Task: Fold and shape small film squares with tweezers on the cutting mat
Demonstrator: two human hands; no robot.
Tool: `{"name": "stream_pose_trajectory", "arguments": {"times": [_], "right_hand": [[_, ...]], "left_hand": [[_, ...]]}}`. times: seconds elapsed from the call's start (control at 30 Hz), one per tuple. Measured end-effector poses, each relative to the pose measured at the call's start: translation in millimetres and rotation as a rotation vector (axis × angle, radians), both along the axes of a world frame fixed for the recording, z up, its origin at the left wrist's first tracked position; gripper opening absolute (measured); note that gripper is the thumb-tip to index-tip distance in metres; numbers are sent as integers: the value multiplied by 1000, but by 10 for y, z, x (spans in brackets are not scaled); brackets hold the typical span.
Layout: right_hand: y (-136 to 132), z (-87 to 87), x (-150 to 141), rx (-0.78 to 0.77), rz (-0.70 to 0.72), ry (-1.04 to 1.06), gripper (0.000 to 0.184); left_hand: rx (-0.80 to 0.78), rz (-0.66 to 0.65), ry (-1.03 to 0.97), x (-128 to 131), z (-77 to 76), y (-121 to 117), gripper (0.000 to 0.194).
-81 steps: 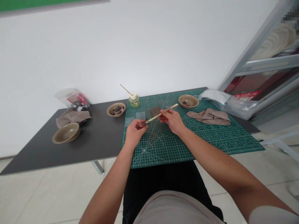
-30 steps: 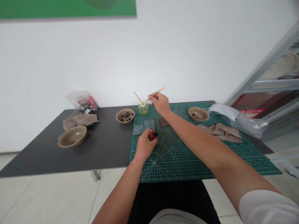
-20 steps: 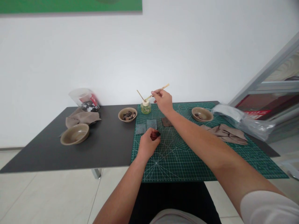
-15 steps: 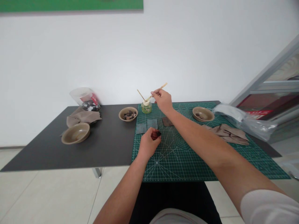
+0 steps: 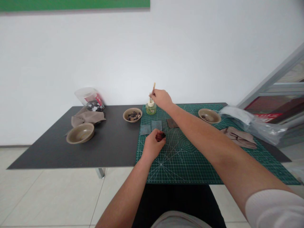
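Observation:
My right hand point(image 5: 161, 98) pinches a thin light wooden stick point(image 5: 154, 85) that stands nearly upright over the mouth of a small glass jar point(image 5: 151, 110). The jar has a white top and yellow-green contents; whether the stick's lower end is inside cannot be made out. My left hand point(image 5: 154, 142), fingers closed, holds a small dark piece point(image 5: 163, 135) above the green cutting mat point(image 5: 190, 169). Just beyond it lie two grey-blue squares point(image 5: 156, 125), point(image 5: 145, 129). A brown square point(image 5: 171, 123) is partly hidden by my right forearm.
Left of the jar, a bowl point(image 5: 125, 118) contains dark and tan chips. Farther left are another bowl point(image 5: 80, 137), a cloth point(image 5: 91, 117) and a tipped clear tub point(image 5: 85, 92). On the right sit a third bowl point(image 5: 213, 119), a folded cloth point(image 5: 239, 136) and a plastic bag point(image 5: 256, 123).
My right hand has moved slightly left and lower towards the jar, and its stick has swung from slanting right to nearly upright. My left hand stays with the dark piece.

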State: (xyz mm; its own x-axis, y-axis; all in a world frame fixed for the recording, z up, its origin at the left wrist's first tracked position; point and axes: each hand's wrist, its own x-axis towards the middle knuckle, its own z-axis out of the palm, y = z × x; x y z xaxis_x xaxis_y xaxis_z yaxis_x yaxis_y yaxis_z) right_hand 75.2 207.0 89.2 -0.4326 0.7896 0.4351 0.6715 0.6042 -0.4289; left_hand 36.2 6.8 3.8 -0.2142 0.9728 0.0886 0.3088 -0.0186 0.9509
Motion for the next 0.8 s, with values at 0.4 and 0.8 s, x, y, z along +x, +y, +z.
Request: {"name": "stream_pose_trajectory", "arguments": {"times": [0.4, 0.8], "right_hand": [[-106, -253, 161, -82, -37, 129, 45], [-1388, -647, 1057, -555, 161, 166, 30]], "left_hand": [[18, 63, -82, -19, -65, 32, 14], [32, 65, 172, -5, -7, 34, 13]]}}
